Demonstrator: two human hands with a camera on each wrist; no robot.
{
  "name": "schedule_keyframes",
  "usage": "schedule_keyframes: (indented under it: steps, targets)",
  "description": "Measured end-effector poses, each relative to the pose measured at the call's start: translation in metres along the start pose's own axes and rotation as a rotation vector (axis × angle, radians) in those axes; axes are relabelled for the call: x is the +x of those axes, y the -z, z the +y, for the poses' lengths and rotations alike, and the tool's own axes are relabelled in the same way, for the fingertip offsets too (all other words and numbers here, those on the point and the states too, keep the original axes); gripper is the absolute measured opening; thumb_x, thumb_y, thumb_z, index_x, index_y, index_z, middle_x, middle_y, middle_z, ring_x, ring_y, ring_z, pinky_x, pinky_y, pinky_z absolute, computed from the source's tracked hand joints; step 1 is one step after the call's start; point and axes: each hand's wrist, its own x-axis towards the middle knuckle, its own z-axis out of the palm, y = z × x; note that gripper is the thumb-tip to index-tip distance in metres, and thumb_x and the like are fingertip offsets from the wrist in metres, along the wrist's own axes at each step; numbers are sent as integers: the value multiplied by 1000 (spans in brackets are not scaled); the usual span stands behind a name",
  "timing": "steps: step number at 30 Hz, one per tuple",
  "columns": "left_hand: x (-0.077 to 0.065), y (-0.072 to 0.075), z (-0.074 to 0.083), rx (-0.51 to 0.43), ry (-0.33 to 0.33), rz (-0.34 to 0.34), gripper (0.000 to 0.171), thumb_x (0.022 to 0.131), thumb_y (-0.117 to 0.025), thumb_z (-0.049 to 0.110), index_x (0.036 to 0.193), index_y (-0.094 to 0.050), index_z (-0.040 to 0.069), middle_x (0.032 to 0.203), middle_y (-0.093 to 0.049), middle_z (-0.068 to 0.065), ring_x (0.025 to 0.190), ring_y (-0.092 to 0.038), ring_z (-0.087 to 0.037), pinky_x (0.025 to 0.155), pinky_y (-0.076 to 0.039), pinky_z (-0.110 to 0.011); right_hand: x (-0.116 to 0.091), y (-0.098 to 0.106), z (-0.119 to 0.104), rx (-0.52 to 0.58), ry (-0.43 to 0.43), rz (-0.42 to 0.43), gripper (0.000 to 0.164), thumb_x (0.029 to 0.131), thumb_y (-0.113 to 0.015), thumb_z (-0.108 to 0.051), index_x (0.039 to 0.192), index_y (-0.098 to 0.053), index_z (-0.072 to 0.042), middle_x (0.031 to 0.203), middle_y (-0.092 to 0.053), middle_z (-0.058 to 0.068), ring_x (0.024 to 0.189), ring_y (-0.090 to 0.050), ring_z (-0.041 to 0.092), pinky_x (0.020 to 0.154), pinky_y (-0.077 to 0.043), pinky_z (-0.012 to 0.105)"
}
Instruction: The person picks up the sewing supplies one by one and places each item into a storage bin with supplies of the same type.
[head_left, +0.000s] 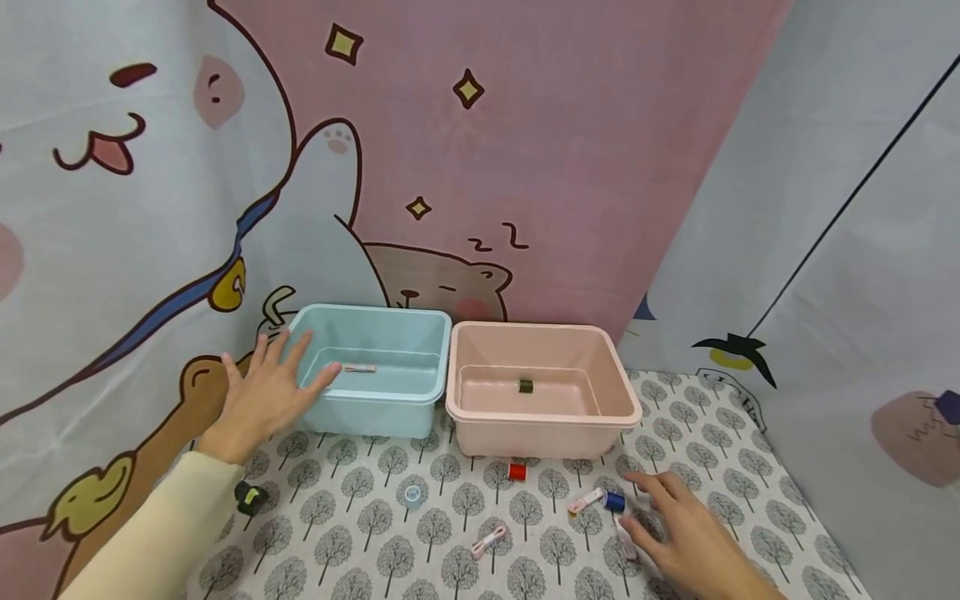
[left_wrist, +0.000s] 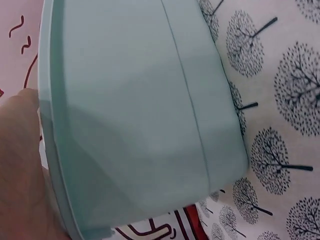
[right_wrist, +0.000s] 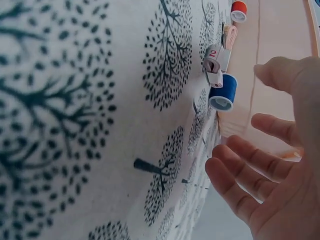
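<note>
The left hand is resting against the pale blue bin's left corner, fingers spread apart. The right hand is hovering, fingers loosely apart, just beside the blue thread spool, in front of the pink bin.

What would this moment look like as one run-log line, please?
left hand: open, touching blue bin | right hand: open, near blue spool | pink bin: beside

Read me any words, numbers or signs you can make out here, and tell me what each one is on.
"2": red digit on the rolled pink tape beside the blue spool.
"z z": two sleep marks on the pink curtain, above the drawn bear.
Nothing readable on the blue bin or pink bin.
</note>
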Motion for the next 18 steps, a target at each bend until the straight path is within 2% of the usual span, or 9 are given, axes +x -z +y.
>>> schedule_keyframes:
  steps: [9, 14, 18]
  targets:
    - [3, 0, -12, -12, 29, -20, 110, 113, -32, 88, 188, -20, 9, 193, -10, -34, 175, -7, -71, 124, 13, -102, 16, -9, -1, 51, 101, 70, 46, 101, -94, -32, 144, -80, -23, 119, -74, -5, 89, -65, 0, 72, -59, 26]
    - [3, -1, -15, -3, 37, -14, 115, 113, -32, 87, 185, -17, -1, 193, -11, -33, 175, -9, -70, 125, 10, -102, 21, -12, -3, 84, 102, 49, 40, 101, -94, -26, 139, -81, -25, 121, -75, -4, 87, -62, -4, 72, -58, 25]
    - [1, -3, -14, -7, 36, -2, 116, 113, -34, 86, 185, -17, -3, 193, -14, -33, 175, -11, -69, 125, 8, -102, 23, -15, -1, 86, 91, 20, 40, 100, -95, -24, 137, -82, -26, 115, -73, -7, 85, -58, -5, 71, -56, 25]
